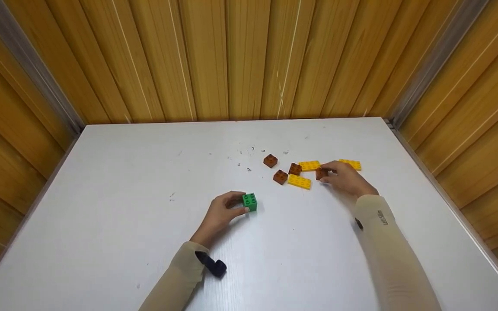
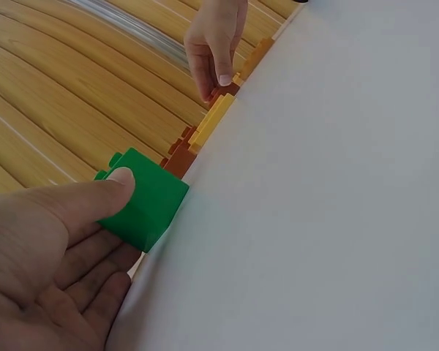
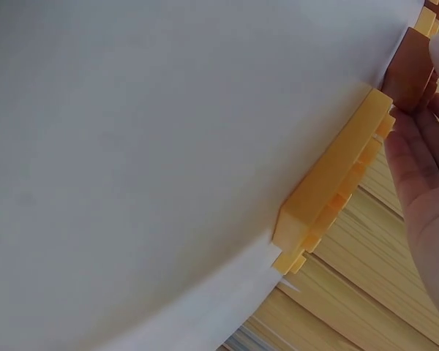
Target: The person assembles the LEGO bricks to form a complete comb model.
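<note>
My left hand (image 1: pixel 219 212) pinches a green toy building brick (image 1: pixel 250 203) with four studs on top, thumb on its near side. The left wrist view shows the thumb flat against the green brick (image 2: pixel 150 197), low over the table. Farther right, my right hand (image 1: pixel 347 178) has thumb and fingers on either side of a brown brick (image 1: pixel 320 174), partly hidden by the fingers. In the right wrist view this brown brick (image 3: pixel 408 69) stands at table level between thumb and fingers. A yellow brick (image 1: pixel 309 166) lies just left of that hand.
Left of the right hand lie three more brown bricks (image 1: pixel 270 160) and another yellow brick (image 1: pixel 299 182). A third yellow brick (image 1: pixel 352 164) sits behind the right hand. The white table (image 1: pixel 123 194) is bordered by wood-patterned walls (image 1: pixel 249 60) at the back and sides.
</note>
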Action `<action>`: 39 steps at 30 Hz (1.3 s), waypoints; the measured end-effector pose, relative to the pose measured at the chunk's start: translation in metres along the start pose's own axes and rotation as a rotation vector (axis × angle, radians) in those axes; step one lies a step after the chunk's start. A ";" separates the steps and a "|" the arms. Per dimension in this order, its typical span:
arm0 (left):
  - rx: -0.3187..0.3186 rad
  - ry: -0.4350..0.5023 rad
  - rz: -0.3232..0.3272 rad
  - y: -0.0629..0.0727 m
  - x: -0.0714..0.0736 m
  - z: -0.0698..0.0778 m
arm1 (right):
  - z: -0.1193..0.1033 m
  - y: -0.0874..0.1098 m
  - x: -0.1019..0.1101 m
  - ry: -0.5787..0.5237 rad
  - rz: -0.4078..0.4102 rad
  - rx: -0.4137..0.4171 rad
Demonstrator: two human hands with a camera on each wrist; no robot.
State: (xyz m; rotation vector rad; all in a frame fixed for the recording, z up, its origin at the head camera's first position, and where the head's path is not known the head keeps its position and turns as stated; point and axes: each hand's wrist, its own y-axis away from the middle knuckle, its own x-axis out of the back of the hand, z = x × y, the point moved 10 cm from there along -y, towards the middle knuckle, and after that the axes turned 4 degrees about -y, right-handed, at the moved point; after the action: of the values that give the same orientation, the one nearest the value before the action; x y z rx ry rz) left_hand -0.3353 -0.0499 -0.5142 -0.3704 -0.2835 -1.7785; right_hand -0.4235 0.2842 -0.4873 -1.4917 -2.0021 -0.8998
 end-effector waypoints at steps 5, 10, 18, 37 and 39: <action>-0.020 0.002 -0.019 0.000 -0.001 0.001 | -0.002 0.001 0.000 0.017 -0.001 0.034; -0.024 -0.005 -0.030 0.002 -0.001 0.001 | -0.002 0.000 0.000 0.032 0.005 0.041; -0.016 -0.035 -0.025 0.004 0.000 -0.001 | -0.001 -0.001 -0.001 0.033 0.002 0.011; -0.016 -0.009 -0.033 0.004 0.007 -0.005 | -0.004 0.000 0.001 0.063 0.006 0.043; -0.001 -0.017 -0.031 0.003 0.007 -0.007 | -0.003 -0.001 0.001 0.063 0.001 0.033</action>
State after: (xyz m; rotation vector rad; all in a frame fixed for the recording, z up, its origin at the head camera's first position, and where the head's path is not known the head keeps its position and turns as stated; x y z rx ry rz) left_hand -0.3344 -0.0592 -0.5177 -0.3839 -0.3024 -1.8063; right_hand -0.4247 0.2824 -0.4853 -1.4282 -1.9618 -0.8976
